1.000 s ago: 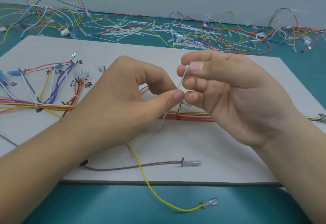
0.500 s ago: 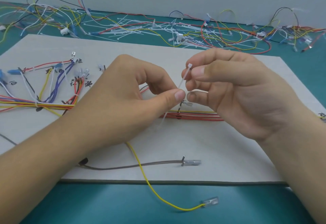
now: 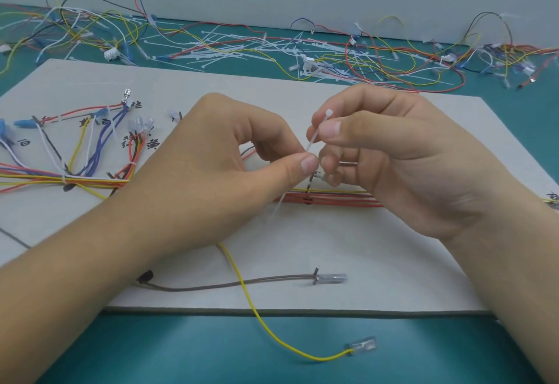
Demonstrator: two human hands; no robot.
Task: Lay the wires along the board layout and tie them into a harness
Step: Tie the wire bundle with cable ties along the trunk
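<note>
Centrally, over the flat white layout board (image 3: 378,256): left hand (image 3: 205,178) with fingers curled, thumb and forefinger pinching a thin white plastic cable tie (image 3: 313,139) at mid-length; right hand (image 3: 417,166) likewise curled, thumb and forefinger pinching the same tie just below its square head; tie held tilted, head uppermost, loose tail slanting down-left past the left thumb and across the front of the wire run. Directly beneath both hands, flat on the board: long bundle of red, yellow and dark insulated wires (image 3: 341,199), running left to right; contact with the tail not discernible. Left on the board: fanned branch of blue, white, yellow and red wires (image 3: 90,153), bound at the junction with a small white tie, beside black handwritten labels. Near the front edge: grey-brown wire with clear-sleeved terminal (image 3: 211,287); crossing it, thin yellow wire (image 3: 260,320) trailing off the board onto the teal tabletop (image 3: 136,353). Along the back wall, well apart: loose heap of white cable ties and coloured wires (image 3: 242,48).
</note>
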